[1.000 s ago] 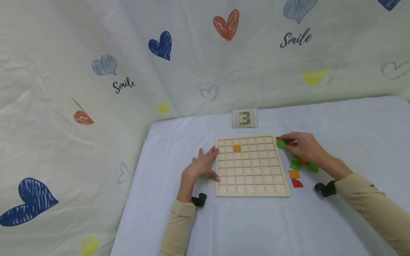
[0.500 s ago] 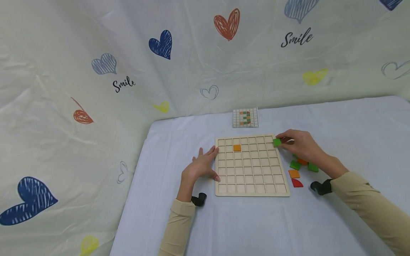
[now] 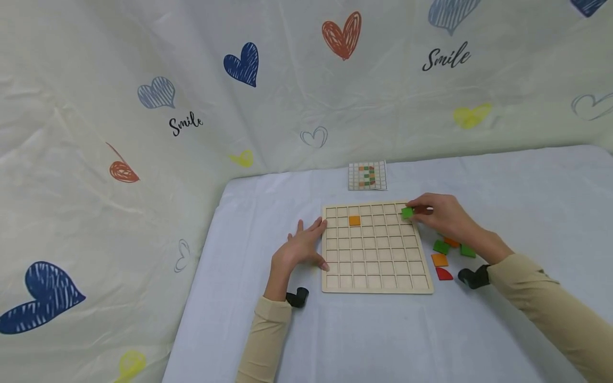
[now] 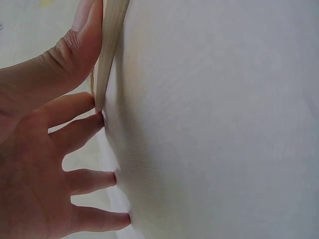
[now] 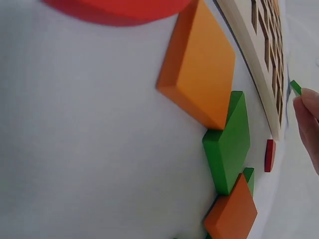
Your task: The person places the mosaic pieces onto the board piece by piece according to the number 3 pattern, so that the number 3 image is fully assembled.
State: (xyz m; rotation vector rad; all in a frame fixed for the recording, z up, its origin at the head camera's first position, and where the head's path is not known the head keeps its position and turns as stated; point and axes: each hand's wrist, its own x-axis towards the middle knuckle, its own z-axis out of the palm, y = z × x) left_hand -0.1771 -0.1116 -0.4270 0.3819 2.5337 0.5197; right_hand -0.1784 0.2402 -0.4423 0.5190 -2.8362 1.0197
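A wooden grid board (image 3: 375, 255) lies flat on the white cloth, with an orange square tile (image 3: 354, 220) set in one cell near its upper left. My left hand (image 3: 299, 249) rests at the board's left side, fingers spread; in the left wrist view the thumb lies along the board's edge (image 4: 110, 50) and some fingertips touch the cloth. Between thumb and fingers, my right hand (image 3: 444, 215) pinches a green square tile (image 3: 407, 213), which overlaps the board's top right corner. The right wrist view shows that tile (image 5: 296, 87) raised and tilted beyond the board.
Right of the board lie a red quarter-round piece (image 3: 444, 274), an orange tile (image 3: 439, 259), a green tile (image 3: 441, 247) and others partly overlapping. Another red piece (image 5: 269, 155) sits near the board's corner. A printed pattern card (image 3: 367, 175) lies behind the board.
My right hand has moved left with the green tile, from beside the board to over its top right corner. The left hand stays at the board's left edge.
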